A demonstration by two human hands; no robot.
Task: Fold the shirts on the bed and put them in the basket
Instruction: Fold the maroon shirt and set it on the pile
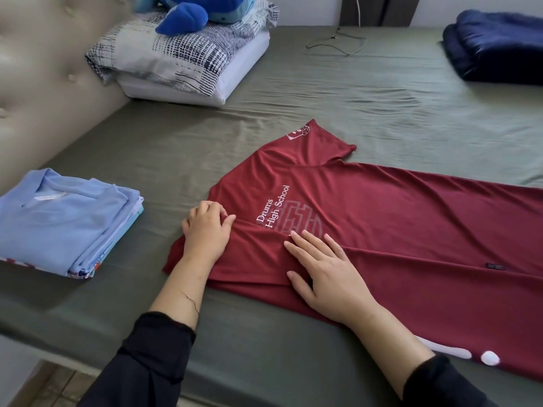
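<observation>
Fingers of left hand point(205, 230) pinch red shirt point(396, 230) collar; right hand point(326, 274) fingers spread flat atop it

The red shirt point(396, 230) runs off the frame at 3 o'clock, so its hem is cut away, and the white print on its chest partly slips under a fold, leaving only "Drums High School" readable. At 12 o'clock the blue plush toy point(188, 13) is cropped by the top edge, while at 9 o'clock the stack of folded shirts point(67, 218) is clipped by the left edge. The left hand point(205, 227) has its fingertips tucked into the cloth at the collar, out of sight.
</observation>
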